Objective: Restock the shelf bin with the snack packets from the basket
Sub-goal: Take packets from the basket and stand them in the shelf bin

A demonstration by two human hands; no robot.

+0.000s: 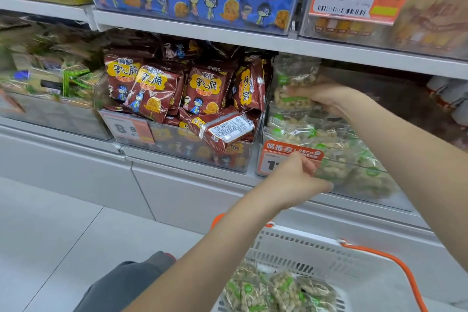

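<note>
Looking through the head camera, I am seeing my right hand (321,97) reaching up and into the clear shelf bin (364,186), fingers curled around a clear snack packet (295,76) with green marks, which is standing roughly upright, its long axis running top to bottom. That packet is sitting above the heap of like packets (311,132) already lying in the bin, close under the shelf board (228,33) overhead. My left hand (296,177) is hanging lower, at the bin's front wall beside the orange price tag (291,153); its fingers are bent and seem to be pinching a second packet against the front edge, though I cannot tell that for sure.

Down near my body, the white basket (298,248) with orange handles is holding more packets (276,291), below and slightly left of the bin. I am judging the left hand the nearer one to the basket. Room is tight above the held packet and to its left, where the red snack bags (202,91) are crowding the neighbouring bin; the open space is lying to the right and deeper back, so I would be lowering the packet that way.
</note>
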